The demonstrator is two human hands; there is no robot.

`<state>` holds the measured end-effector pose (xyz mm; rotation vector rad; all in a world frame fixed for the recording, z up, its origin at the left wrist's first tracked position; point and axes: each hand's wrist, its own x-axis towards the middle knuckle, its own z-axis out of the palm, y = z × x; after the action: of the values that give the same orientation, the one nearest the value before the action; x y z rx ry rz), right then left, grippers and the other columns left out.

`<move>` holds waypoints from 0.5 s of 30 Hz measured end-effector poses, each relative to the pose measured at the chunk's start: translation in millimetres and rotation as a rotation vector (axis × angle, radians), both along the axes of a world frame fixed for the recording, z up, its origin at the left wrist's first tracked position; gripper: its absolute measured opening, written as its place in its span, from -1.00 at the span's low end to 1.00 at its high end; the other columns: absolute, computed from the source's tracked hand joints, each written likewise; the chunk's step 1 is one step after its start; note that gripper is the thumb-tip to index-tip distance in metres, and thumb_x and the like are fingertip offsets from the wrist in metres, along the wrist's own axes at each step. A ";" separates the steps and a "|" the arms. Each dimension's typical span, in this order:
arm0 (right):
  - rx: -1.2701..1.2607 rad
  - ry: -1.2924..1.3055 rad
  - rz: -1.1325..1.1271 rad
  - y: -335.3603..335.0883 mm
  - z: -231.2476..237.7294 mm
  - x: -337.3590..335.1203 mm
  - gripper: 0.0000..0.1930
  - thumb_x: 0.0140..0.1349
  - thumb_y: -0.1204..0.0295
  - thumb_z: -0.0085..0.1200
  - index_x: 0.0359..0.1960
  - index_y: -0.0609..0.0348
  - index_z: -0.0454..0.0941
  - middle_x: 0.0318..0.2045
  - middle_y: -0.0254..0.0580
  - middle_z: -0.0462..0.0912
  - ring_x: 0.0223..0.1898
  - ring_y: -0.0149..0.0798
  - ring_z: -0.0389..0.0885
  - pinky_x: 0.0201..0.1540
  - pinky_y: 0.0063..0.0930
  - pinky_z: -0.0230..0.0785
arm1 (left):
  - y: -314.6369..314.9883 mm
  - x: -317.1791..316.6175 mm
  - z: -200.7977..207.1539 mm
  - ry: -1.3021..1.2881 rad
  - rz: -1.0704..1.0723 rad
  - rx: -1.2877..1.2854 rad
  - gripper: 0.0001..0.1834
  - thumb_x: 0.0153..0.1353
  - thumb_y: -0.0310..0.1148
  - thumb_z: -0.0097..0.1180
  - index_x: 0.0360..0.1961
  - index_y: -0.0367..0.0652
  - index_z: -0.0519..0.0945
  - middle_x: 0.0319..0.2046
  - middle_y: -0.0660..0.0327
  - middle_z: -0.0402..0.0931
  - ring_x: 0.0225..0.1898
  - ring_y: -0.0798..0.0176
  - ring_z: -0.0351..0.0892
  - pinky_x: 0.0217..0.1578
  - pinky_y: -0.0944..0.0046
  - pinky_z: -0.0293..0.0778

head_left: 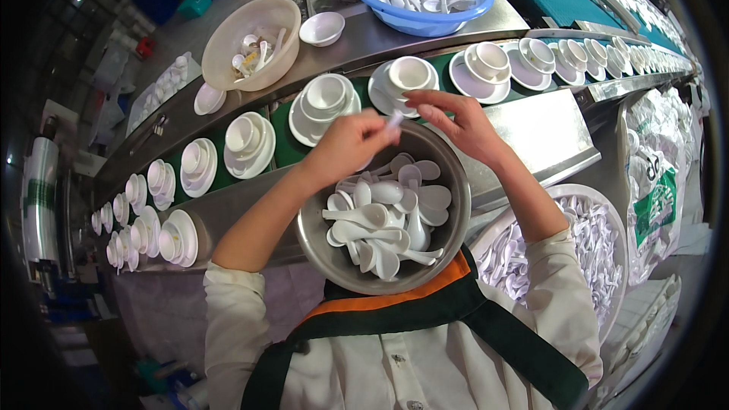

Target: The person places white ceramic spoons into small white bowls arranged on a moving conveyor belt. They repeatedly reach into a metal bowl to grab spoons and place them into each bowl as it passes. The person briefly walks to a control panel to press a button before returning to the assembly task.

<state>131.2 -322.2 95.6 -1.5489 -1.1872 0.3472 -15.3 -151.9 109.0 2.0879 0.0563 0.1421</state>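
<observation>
Many white crockery sets, bowl and cup pieces stacked on plates, already line the green belt toward both its left and right ends, so I judge the stacking well along. A shorter row of stacked pieces stands on the steel ledge by the belt's near left edge. My left hand pinches a small white piece, blurred but most likely a spoon, over the far rim of the steel basin. My right hand is loose and grasps nothing that I can see, its fingers stretched toward a set at the belt's near edge; whether they touch it, I cannot tell. The basin sits on my side of that edge, holding a heap of loose spoons, so plenty seems left to handle. More spoons fill the blue tub on the worktop along the belt's far edge. I make out no spoon in the sets nearest my hands, so those look unfinished.
</observation>
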 end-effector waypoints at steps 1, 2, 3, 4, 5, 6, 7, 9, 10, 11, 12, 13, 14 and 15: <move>0.013 0.011 0.018 0.4 5.8 -8.5 -0.70 0.21 0.30 0.07 -0.09 0.21 0.54 -0.36 -0.11 0.66 -0.33 -0.27 0.62 -0.26 -0.40 0.43 | 1.6 6.8 3.7 -0.035 0.057 -0.045 -0.70 0.25 -0.21 0.02 -0.33 -0.27 0.60 -0.54 0.27 0.47 -0.52 0.45 0.40 -0.49 0.39 0.31; 0.026 0.023 0.036 1.1 9.8 -17.2 -0.70 0.21 0.32 0.09 -0.09 0.22 0.54 -0.38 -0.12 0.65 -0.35 -0.32 0.61 -0.27 -0.42 0.43 | 2.2 12.1 8.4 -0.070 0.115 -0.089 -0.68 0.29 -0.21 -0.02 -0.31 -0.26 0.62 -0.53 0.34 0.50 -0.52 0.55 0.37 -0.51 0.48 0.30; 0.041 0.033 0.050 0.2 12.2 -20.3 -0.70 0.20 0.34 0.10 -0.09 0.23 0.53 -0.40 -0.13 0.65 -0.37 -0.37 0.60 -0.28 -0.45 0.43 | -2.1 14.4 24.1 0.114 0.171 -0.263 -0.64 0.31 -0.17 -0.05 -0.30 -0.26 0.62 -0.49 0.31 0.50 -0.54 0.57 0.36 -0.56 0.53 0.27; -0.008 0.056 0.008 -0.4 11.9 -18.4 -0.72 0.19 0.36 0.11 -0.10 0.24 0.53 -0.40 -0.13 0.65 -0.38 -0.38 0.60 -0.30 -0.47 0.43 | -2.5 18.8 24.5 0.111 0.136 -0.416 -0.61 0.32 -0.14 -0.06 -0.29 -0.29 0.60 -0.48 0.25 0.49 -0.53 0.52 0.41 -0.55 0.50 0.37; -0.056 0.078 -0.033 0.0 9.7 -14.7 -0.73 0.18 0.38 0.11 -0.12 0.25 0.54 -0.40 -0.13 0.64 -0.40 -0.40 0.59 -0.31 -0.49 0.43 | -5.3 22.2 19.3 0.087 0.119 -0.532 -0.61 0.31 -0.14 -0.05 -0.26 -0.31 0.58 -0.47 0.24 0.48 -0.50 0.49 0.44 -0.53 0.47 0.42; -0.104 0.101 -0.069 1.6 6.4 -10.4 -0.74 0.17 0.41 0.12 -0.13 0.26 0.54 -0.40 -0.12 0.63 -0.41 -0.41 0.59 -0.32 -0.51 0.43 | -8.1 24.4 12.0 0.061 0.106 -0.649 -0.61 0.31 -0.14 -0.05 -0.24 -0.33 0.56 -0.47 0.23 0.48 -0.48 0.46 0.47 -0.50 0.44 0.48; -0.061 0.099 -0.067 3.5 -3.1 -1.2 -0.80 0.17 0.47 0.10 -0.17 0.26 0.54 -0.43 -0.19 0.62 -0.43 -0.45 0.57 -0.36 -0.54 0.43 | -11.2 26.4 6.6 0.037 0.116 -0.669 -0.60 0.31 -0.14 -0.04 -0.23 -0.34 0.53 -0.45 0.22 0.48 -0.45 0.44 0.48 -0.46 0.42 0.51; -0.090 0.143 -0.142 2.8 -13.2 15.3 -0.85 0.16 0.51 0.07 -0.24 0.25 0.56 -0.50 -0.21 0.61 -0.46 -0.45 0.57 -0.46 -0.49 0.45 | -13.3 25.8 -2.8 0.023 0.172 -0.620 -0.66 0.28 -0.17 0.00 -0.19 -0.29 0.50 -0.40 0.22 0.49 -0.38 0.39 0.51 -0.46 0.42 0.52; -0.121 0.156 -0.205 1.4 -18.5 24.7 -0.86 0.15 0.50 0.07 -0.27 0.25 0.57 -0.51 -0.19 0.62 -0.48 -0.43 0.58 -0.48 -0.47 0.46 | -13.2 23.5 -5.4 0.056 0.154 -0.429 -0.68 0.27 -0.19 0.01 -0.18 -0.27 0.50 -0.40 0.23 0.49 -0.37 0.39 0.51 -0.45 0.41 0.51; -0.192 0.094 -0.269 0.2 -31.3 37.1 -0.86 0.14 0.48 0.08 -0.29 0.25 0.58 -0.52 -0.16 0.62 -0.49 -0.40 0.60 -0.49 -0.46 0.46 | -12.8 19.8 -7.4 0.087 0.135 -0.239 -0.70 0.26 -0.21 0.02 -0.18 -0.25 0.51 -0.39 0.24 0.50 -0.37 0.39 0.52 -0.44 0.39 0.50; -0.263 0.034 -0.330 0.5 -49.7 51.0 -0.86 0.13 0.46 0.10 -0.31 0.25 0.59 -0.52 -0.13 0.62 -0.50 -0.37 0.61 -0.50 -0.45 0.46 | -13.2 16.6 -8.4 0.118 0.120 -0.046 -0.72 0.24 -0.24 0.03 -0.18 -0.23 0.51 -0.39 0.25 0.50 -0.36 0.38 0.52 -0.43 0.38 0.49; -0.335 -0.027 -0.392 -0.2 -65.0 60.7 -0.85 0.12 0.44 0.11 -0.33 0.25 0.59 -0.52 -0.11 0.62 -0.51 -0.33 0.62 -0.50 -0.44 0.47 | -16.1 14.2 -7.5 0.174 -0.001 0.026 -0.72 0.14 -0.30 0.10 -0.15 -0.21 0.51 -0.34 0.20 0.53 -0.36 0.30 0.54 -0.34 0.29 0.47; -0.359 0.001 -0.387 0.4 -73.8 66.0 -0.85 0.11 0.42 0.11 -0.34 0.24 0.60 -0.53 -0.09 0.63 -0.52 -0.29 0.63 -0.50 -0.44 0.46 | -22.0 9.5 -10.2 0.161 -0.063 0.118 -0.70 0.11 -0.30 0.12 -0.15 -0.22 0.51 -0.33 0.17 0.54 -0.36 0.26 0.54 -0.31 0.27 0.46; -0.384 0.028 -0.387 0.5 -80.6 70.6 -0.84 0.10 0.41 0.12 -0.36 0.24 0.60 -0.53 -0.08 0.63 -0.52 -0.25 0.63 -0.50 -0.43 0.46 | -30.1 6.6 -15.0 0.147 -0.129 0.209 -0.67 0.08 -0.31 0.14 -0.15 -0.24 0.51 -0.32 0.13 0.54 -0.36 0.22 0.54 -0.27 0.25 0.45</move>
<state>201.8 -321.7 15.0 -2.0557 -0.8010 0.3498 -8.7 -182.1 93.9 2.3010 -0.0052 -0.0876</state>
